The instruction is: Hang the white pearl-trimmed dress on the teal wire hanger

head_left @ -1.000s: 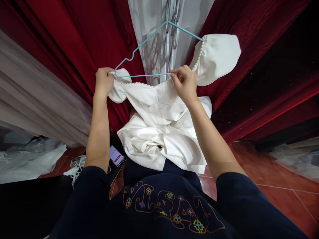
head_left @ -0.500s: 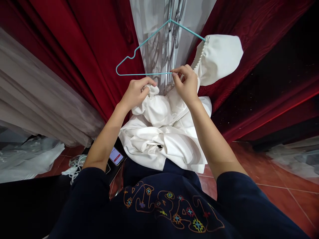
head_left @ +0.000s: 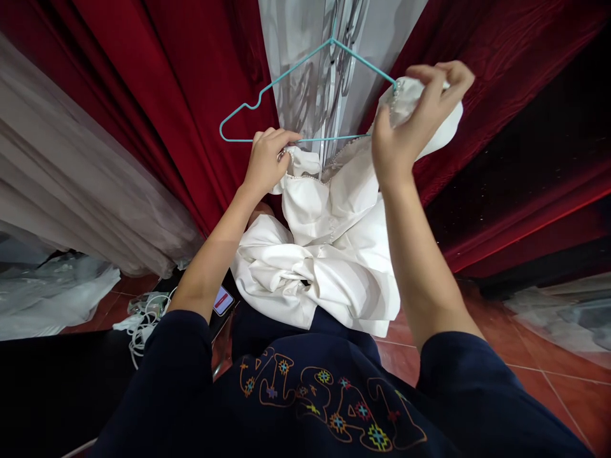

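Note:
A white dress (head_left: 308, 210) with pearl-beaded edges is bunched in front of me, its lower folds over my lap. One puffed sleeve hangs over the right arm of a light-blue hanger (head_left: 296, 63); the hanger's left arm is bare. My left hand (head_left: 268, 159) is closed on the beaded edge of the dress's left side, just under the hanger's bottom bar. At the hanger's right end my right hand (head_left: 415, 121) is raised with its fingers spread, in front of the puffed sleeve (head_left: 451, 121), partly covering it. Whether it touches the sleeve I cannot tell.
Red curtains (head_left: 205, 83) hang on both sides of a pale panel with metal scrollwork (head_left: 329, 83). On the left are a phone (head_left: 223, 300), white cables (head_left: 143, 324) and a black surface (head_left: 62, 388). Sheer white fabric (head_left: 62, 292) lies on the red tiled floor (head_left: 563, 394).
My right hand has let go of the hanger's bottom bar and moved up and right to the puffed sleeve, its fingers spreading. My left hand has risen slightly with the dress edge.

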### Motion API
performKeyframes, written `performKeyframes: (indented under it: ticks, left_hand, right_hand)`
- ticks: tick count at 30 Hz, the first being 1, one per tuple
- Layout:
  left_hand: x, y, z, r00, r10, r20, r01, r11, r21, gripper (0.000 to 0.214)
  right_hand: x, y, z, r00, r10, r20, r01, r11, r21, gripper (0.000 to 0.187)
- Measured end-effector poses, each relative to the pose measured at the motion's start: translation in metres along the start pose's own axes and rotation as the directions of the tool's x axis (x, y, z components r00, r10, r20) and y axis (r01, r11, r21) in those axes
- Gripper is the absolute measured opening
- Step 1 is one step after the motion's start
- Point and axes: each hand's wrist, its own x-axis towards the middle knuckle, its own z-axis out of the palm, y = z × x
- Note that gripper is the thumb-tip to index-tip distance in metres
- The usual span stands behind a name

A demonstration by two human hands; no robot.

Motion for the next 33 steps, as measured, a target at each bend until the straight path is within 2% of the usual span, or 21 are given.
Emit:
performKeyframes:
  ticks: [2,4,6,8,11,13,15,21,23,25,28,31,32,33]
  left_hand:
    - [0.000,-0.001,-0.001,1.000,0.001,0.014,-0.002,1.000,0.003,0.028]
    - [0.000,-0.003,-0.002,1.000,0.001,0.029,-0.001,1.000,0.000,0.030]
    - [0.000,-0.005,-0.002,0.999,-0.009,0.031,0.010,1.000,-0.015,0.031]
    - [0.000,-0.005,-0.002,0.999,-0.029,0.034,0.031,0.998,-0.055,0.034]
    - [0.001,-0.003,0.000,0.997,-0.053,0.054,0.059,0.991,-0.116,0.037]
    - [0.001,-0.001,0.002,0.996,-0.064,0.060,0.072,0.988,-0.135,0.037]
    - [0.001,-0.001,0.001,0.996,-0.070,0.058,0.078,0.986,-0.147,0.035]
    - [-0.003,-0.005,-0.011,0.996,-0.077,0.053,0.085,0.982,-0.166,0.034]
    - [-0.003,-0.007,-0.013,0.996,-0.072,0.052,0.080,0.980,-0.181,0.034]
    - [-0.003,-0.008,-0.014,0.996,-0.067,0.057,0.077,0.980,-0.184,0.034]
    - [-0.001,-0.011,-0.013,0.994,-0.080,0.080,0.093,0.981,-0.170,0.036]
    - [0.000,-0.013,-0.013,0.991,-0.097,0.089,0.112,0.976,-0.188,0.036]
    - [0.000,-0.013,-0.013,0.992,-0.097,0.085,0.112,0.974,-0.195,0.035]
    - [0.000,-0.013,-0.014,0.992,-0.094,0.079,0.108,0.974,-0.199,0.034]
  right_hand:
    - [0.018,0.006,-0.005,0.993,0.111,-0.048,-0.113,0.993,-0.044,0.036]
    - [0.032,0.015,-0.012,0.989,0.133,0.063,-0.131,0.991,-0.031,0.029]
    - [0.043,0.026,-0.022,0.985,0.097,0.141,-0.109,0.991,0.074,0.027]
    - [0.051,0.036,-0.032,0.981,0.091,0.171,-0.128,0.967,0.220,0.021]
    - [0.056,0.048,-0.042,0.971,0.206,0.123,-0.234,0.925,0.300,0.008]
    - [0.056,0.051,-0.041,0.956,0.281,0.077,-0.292,0.925,0.244,0.004]
    - [0.056,0.053,-0.036,0.945,0.318,0.071,-0.326,0.928,0.178,0.010]
    - [0.062,0.065,-0.018,0.946,0.325,0.012,-0.325,0.946,-0.018,0.018]
    - [0.062,0.070,-0.020,0.937,0.344,0.057,-0.336,0.935,-0.111,0.020]
    - [0.059,0.071,-0.027,0.913,0.378,0.153,-0.345,0.916,-0.205,0.025]
    - [0.053,0.065,-0.043,0.827,0.481,0.292,-0.365,0.854,-0.372,0.023]
    - [0.049,0.060,-0.053,0.740,0.575,0.349,-0.359,0.776,-0.518,0.019]
    - [0.049,0.063,-0.054,0.730,0.582,0.359,-0.329,0.759,-0.562,0.019]
    - [0.049,0.069,-0.052,0.752,0.543,0.374,-0.267,0.769,-0.580,0.019]
